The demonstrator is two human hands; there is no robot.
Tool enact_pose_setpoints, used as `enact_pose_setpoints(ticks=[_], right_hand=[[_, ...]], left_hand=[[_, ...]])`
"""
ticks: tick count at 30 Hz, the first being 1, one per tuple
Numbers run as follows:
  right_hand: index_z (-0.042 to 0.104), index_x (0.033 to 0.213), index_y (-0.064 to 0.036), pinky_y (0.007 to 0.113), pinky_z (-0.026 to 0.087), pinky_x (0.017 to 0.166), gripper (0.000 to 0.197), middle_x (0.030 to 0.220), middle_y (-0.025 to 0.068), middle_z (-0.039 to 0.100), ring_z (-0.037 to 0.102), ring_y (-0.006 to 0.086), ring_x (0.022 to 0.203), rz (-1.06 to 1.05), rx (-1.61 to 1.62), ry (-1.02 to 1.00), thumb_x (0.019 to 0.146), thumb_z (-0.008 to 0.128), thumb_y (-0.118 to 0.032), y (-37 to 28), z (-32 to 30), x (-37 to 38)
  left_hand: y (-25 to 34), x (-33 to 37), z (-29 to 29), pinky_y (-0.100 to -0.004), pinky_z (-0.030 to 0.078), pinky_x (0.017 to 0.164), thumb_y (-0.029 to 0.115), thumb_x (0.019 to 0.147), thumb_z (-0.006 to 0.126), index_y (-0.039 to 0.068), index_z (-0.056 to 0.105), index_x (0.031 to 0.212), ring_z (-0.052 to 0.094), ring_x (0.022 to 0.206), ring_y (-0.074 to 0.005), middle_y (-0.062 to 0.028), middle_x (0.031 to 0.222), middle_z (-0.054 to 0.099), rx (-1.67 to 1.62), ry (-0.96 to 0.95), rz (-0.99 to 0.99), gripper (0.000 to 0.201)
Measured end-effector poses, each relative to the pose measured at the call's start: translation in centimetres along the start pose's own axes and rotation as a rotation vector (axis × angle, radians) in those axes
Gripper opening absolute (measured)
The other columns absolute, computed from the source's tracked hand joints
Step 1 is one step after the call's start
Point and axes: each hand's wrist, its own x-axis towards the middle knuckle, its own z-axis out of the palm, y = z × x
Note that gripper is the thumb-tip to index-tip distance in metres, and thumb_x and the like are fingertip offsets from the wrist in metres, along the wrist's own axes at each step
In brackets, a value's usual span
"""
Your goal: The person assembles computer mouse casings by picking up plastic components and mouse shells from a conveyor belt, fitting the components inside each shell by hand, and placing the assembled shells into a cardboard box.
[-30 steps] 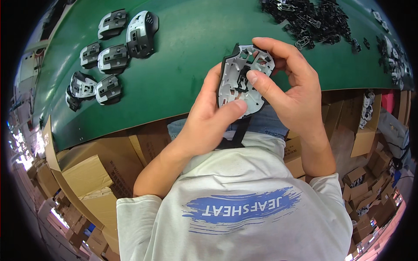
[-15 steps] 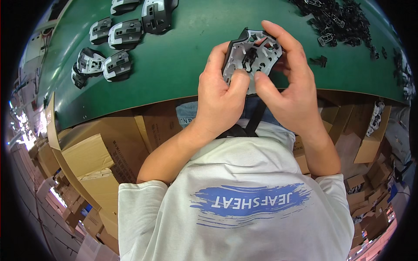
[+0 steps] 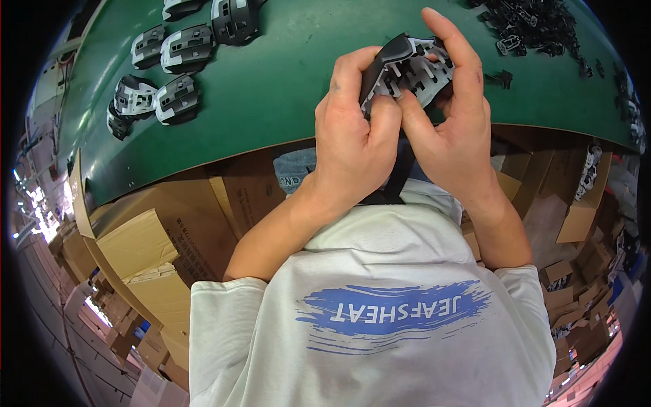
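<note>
Holding with left grip: its fingers are wrapping around the dark outer side of the shell, while its thumb is bending at the near edge; this grip is probably giving the steadier support.
Matching right grip: it is closing on the same shell from the other side, its thumb lying next to the left thumb and its index finger stretching out past the far edge; the other fingers are partly hiding, so I cannot tell how firmly they are pressing.
Plastic shell: it is staying tilted between both grips, over the near part of the worktop; its pale hollow inside is facing the person, seemingly so that eyes and thumbs are reaching the inner posts.
Similar shells: they are resting in a loose group on the left, perhaps for keeping them apart from small pieces.
Black pieces: they are lying heaped at the far right, probably for easy picking.
Loose piece: it is lying alone, nearer to the right grip.
Cardboard box: it is standing open below the worktop edge.
</note>
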Motion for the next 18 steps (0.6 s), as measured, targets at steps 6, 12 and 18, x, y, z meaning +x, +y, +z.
enact_pose_setpoints(ticks=[6,12,18], right_hand=[[0.037,0.162,0.0014,0.035,0.053,0.104,0.081,0.158,0.0198,0.05,0.062,0.0224,0.128,-0.129,-0.164,-0.037,0.087,0.068,0.003,0.2,-0.2,0.5],[0.049,0.159,-0.0014,0.038,0.058,0.096,0.076,0.146,0.0187,0.063,0.069,0.0277,0.118,0.067,0.134,-0.209,0.089,0.08,-0.009,-1.9,-4.3,0.5],[0.073,0.135,-0.0113,0.038,0.056,0.088,0.045,0.112,0.011,0.071,0.069,0.029,0.099,-0.072,-0.855,-0.218,0.09,0.082,-0.011,-0.1,-11.6,1.4]], left_hand=[[0.7,0.6,-1.7,-0.0357,0.056,0.089,0.0,0.098,0.053,-0.004,0.055,0.135,0.072,0.098,-0.0244,-0.0183,0.11,0.074,-0.015,-0.059,-0.067,0.038],[4.4,-0.8,-8.2,-0.0341,0.056,0.094,0.002,0.102,0.059,-0.001,0.048,0.148,0.069,0.105,-0.0179,-0.0113,0.124,0.067,-0.438,0.096,-0.466,0.047],[9.7,-7.5,-22.0,-0.0402,0.059,0.101,0.011,0.106,0.059,0.0,0.048,0.149,0.07,0.118,-0.0294,-0.0181,0.135,0.066,-0.255,0.656,-0.121,0.046]])
